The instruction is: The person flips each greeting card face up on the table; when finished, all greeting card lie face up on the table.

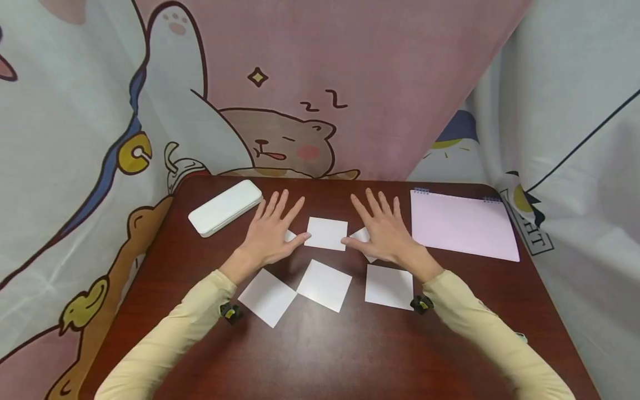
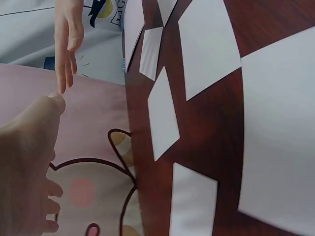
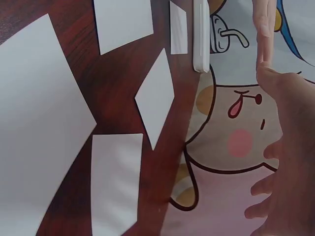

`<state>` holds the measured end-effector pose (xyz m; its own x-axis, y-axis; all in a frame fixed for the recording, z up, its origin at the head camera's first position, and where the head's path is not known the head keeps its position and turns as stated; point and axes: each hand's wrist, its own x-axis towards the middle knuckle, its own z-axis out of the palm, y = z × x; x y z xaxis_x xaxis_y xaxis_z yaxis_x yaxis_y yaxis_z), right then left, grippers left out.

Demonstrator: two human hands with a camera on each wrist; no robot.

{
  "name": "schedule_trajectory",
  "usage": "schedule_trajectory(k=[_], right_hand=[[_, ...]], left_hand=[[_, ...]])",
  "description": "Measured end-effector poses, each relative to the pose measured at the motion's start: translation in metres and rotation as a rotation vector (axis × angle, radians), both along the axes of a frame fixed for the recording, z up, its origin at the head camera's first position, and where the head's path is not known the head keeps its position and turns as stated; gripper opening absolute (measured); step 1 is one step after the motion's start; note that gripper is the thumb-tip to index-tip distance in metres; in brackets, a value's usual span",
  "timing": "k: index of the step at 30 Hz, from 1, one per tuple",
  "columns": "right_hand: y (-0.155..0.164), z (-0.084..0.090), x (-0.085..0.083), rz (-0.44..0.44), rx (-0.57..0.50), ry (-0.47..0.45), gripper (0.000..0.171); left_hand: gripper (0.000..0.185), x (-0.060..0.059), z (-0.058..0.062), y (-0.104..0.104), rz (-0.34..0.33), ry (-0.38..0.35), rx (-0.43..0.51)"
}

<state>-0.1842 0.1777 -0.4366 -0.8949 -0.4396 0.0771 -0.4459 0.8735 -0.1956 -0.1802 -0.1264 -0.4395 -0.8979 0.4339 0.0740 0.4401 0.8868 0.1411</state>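
Toward the far edge of the dark wooden counter [image 1: 320, 344], both hands lie flat with fingers spread and straight, palms down. The left hand [image 1: 272, 233] rests near the far left, its thumb tip touching the left edge of a small white paper square [image 1: 326, 233]. The right hand [image 1: 382, 233] mirrors it, its thumb meeting the same square's right edge. So the square sits between the two thumbs, seemingly steadied from both sides rather than lifted; neither hand curls round or pinches anything.

Each hand also partly covers another white piece: a sliver [image 1: 290, 235] shows under the left hand, and a corner of paper [image 1: 361, 235] shows under the right hand, probably pinned there by the resting palms.

Closer to the near edge lie three more white squares in a loose row: one turned like a diamond [image 1: 267, 296], one tilted beside it [image 1: 325, 285] with corners touching, and one lying straight [image 1: 389, 286] a little apart to the right. The wrist views show the same papers [image 2: 162, 115] [image 3: 155, 96] lying flat on the wood.

At the far left corner a white case [image 1: 226, 207] lies at an angle, just beside the left hand's fingertips. Along the far right corner a pink spiral notepad [image 1: 462, 225] lies flat, just right of the right hand. Cartoon-printed cloth [image 1: 280, 83] hangs behind the counter.
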Motion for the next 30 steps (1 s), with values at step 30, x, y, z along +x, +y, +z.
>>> schedule_trajectory(k=[30], right_hand=[[-0.047,-0.059,-0.059,-0.017,-0.011,-0.360,0.098]], left_hand=[[0.101,-0.061,-0.060,0.044,-0.074,-0.412,0.154]])
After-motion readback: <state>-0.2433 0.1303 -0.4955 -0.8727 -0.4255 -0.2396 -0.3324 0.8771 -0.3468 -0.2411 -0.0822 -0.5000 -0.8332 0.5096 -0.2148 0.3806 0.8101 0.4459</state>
